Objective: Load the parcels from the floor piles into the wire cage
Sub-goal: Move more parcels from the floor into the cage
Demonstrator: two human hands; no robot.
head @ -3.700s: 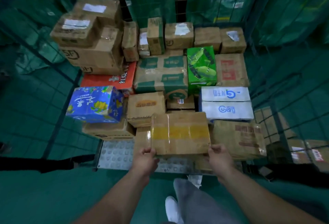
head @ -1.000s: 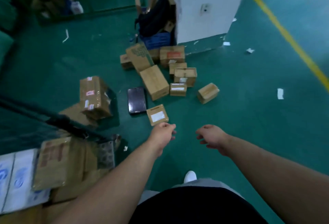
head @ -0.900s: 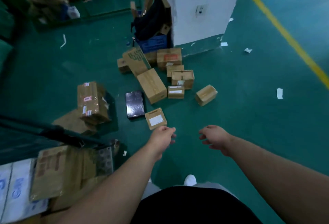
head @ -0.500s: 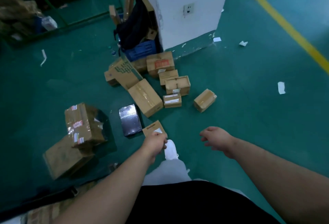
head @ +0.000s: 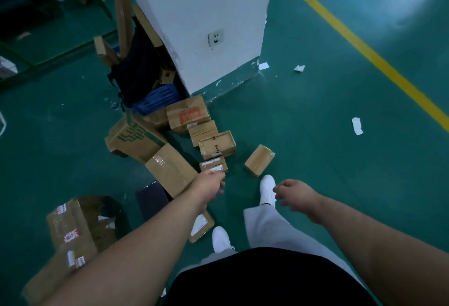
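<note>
Both hands empty, held forward over the green floor (head: 315,135). Left hand (head: 210,185) reaches out and down, fingers loosely curled with nothing in them, its knuckles just short of a small labelled box (head: 213,166). Right hand (head: 295,194) hovers lower right, fingers spread and slack, nothing between them. Judged: arms are out in front because the person is stepping toward the pile to pick the next parcel; one white shoe (head: 267,188) is planted ahead, near the lone box.

Parcels sit in a loose spill on the floor at the foot of the white pillar (head: 194,14), apparently dumped rather than stacked. The wire cage is not in view.

Orientation notes:
- Long plain carton (head: 171,169): lies flat, long axis diagonal, running from upper left to lower right toward the left wrist.
- Green-printed carton (head: 132,139): tipped up on an edge, leaning against its neighbours.
- Red-labelled carton (head: 188,115): flat, label up, nearest the pillar base.
- Lone box (head: 259,160): apart from the rest, to the right, long axis slanting upper right to lower left.
- Flat envelope-like parcel (head: 201,226): partly hidden under the left forearm.
- Taped carton (head: 73,228): lower left, well apart from the pile, resting askew on another box.

The small labelled box looks like the likely pick; light, one-hand size.
</note>
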